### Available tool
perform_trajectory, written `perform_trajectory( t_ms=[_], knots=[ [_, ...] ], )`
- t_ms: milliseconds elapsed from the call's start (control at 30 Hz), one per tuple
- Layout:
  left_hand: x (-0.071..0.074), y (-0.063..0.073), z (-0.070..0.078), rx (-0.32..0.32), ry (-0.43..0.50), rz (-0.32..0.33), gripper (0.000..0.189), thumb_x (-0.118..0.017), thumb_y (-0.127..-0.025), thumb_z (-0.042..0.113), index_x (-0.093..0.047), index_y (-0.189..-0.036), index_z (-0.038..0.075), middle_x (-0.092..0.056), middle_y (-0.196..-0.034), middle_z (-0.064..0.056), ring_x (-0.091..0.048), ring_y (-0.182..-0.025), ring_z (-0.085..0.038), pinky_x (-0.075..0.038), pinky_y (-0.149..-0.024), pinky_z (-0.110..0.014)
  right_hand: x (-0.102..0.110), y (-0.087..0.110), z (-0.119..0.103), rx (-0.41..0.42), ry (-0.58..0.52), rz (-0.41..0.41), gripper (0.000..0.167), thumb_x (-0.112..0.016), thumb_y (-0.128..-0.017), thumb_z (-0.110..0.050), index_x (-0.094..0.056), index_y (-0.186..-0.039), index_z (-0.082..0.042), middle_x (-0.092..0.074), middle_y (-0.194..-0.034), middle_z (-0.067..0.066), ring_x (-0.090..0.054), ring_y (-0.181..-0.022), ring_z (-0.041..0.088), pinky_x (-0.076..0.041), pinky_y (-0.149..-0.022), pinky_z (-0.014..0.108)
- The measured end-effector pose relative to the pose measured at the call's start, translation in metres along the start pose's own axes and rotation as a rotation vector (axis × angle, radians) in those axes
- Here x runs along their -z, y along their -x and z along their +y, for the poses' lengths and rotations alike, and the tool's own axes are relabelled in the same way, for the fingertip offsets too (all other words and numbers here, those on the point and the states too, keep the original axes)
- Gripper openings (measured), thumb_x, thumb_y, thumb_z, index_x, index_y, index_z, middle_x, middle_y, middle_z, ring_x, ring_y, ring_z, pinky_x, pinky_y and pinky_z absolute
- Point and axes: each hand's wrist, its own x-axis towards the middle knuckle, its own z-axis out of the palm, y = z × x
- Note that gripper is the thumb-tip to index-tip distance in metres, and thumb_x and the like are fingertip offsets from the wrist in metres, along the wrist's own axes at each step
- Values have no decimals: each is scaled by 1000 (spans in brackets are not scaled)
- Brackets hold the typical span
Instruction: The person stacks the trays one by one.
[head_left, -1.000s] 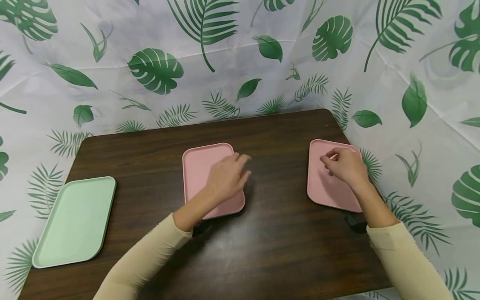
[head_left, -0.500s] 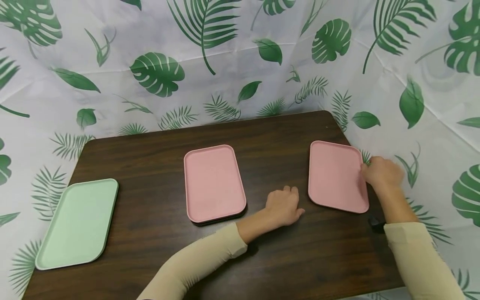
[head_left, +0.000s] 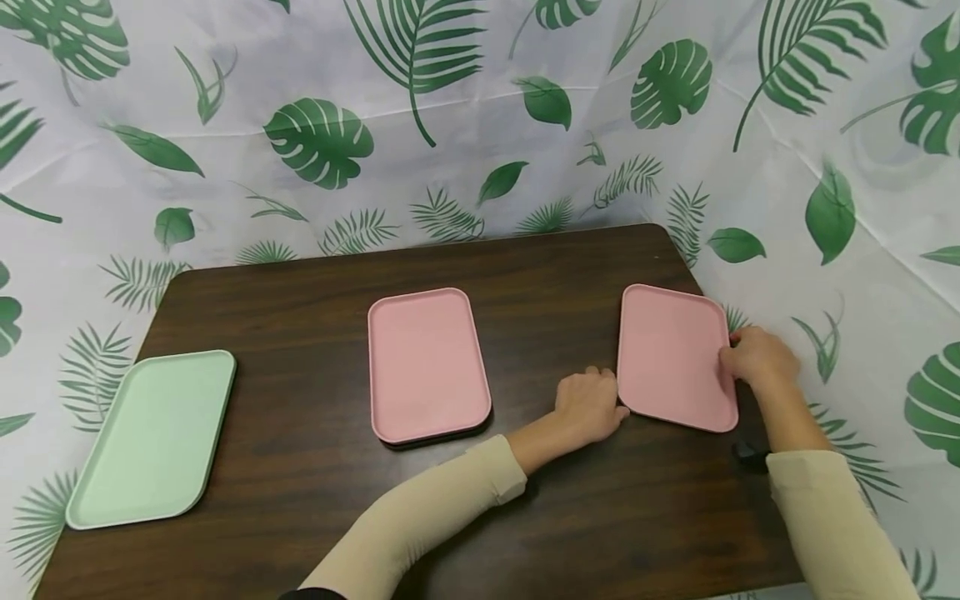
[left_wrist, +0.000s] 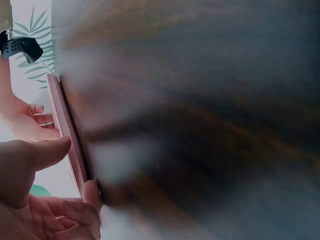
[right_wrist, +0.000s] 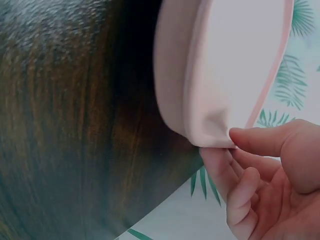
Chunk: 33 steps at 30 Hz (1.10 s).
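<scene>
A pink rectangular tray [head_left: 672, 357] lies at the right side of the table. My right hand [head_left: 763, 358] pinches its right edge. In the right wrist view the thumb [right_wrist: 255, 140] lies over the rim, with the fingers below it. At the opposite edge is my left hand [head_left: 588, 404], its thumb by the near left corner. The left wrist view shows that thumb [left_wrist: 52, 151] across the rim of the tray [left_wrist: 65, 117] and curled fingers against its side.
Another pink tray [head_left: 429, 364] sits mid-table, a dark edge showing beneath it. A light green tray [head_left: 153, 437] lies at the left side of the dark wooden table [head_left: 300, 317]. Behind hangs a white leaf-print cloth [head_left: 450, 125].
My left hand has moved right, from over the middle pink tray to the right tray's left edge. My right hand has gone from above that tray to its right edge and grips it.
</scene>
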Motion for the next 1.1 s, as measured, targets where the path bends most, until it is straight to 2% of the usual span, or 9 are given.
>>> perform_trajectory(
  t_ms=[233, 600, 867, 1100],
  knots=[
    [0, -7, 5, 8, 56, 15, 36, -69, -86, 54, -64, -87, 18, -61, -80, 2, -61, -70, -15, -46, -54, -31, -2, -1, 4, -6, -1, -1, 50, -52, -90, -27, -54, -125, 8, -51, -115, 42, -53, -91, 49, -42, -59, 51],
    [-1, -9, 5, 14, 110, 25, 33, -73, -85, 50, -60, -79, 19, -59, -76, 5, -58, -67, -13, -45, -54, -31, -2, 0, 4, -2, 5, 10, 50, -53, -90, -29, -55, -125, 7, -51, -116, 42, -54, -92, 50, -43, -61, 52],
    [-6, -9, 4, 17, 163, 24, 31, -74, -84, 46, -61, -79, 19, -57, -75, 6, -56, -66, -12, -45, -55, -31, -2, 2, 8, 11, -22, 11, 48, -55, -88, -28, -58, -121, 7, -54, -114, 40, -54, -88, 46, -44, -58, 47],
    [-2, -9, 3, 22, 208, 8, 28, -74, -85, 44, -62, -82, 18, -54, -74, 6, -52, -64, -9, -44, -56, -30, 1, 4, 11, 11, -44, -2, 46, -56, -89, -29, -59, -119, 6, -55, -111, 39, -54, -84, 44, -43, -57, 44]
  ],
)
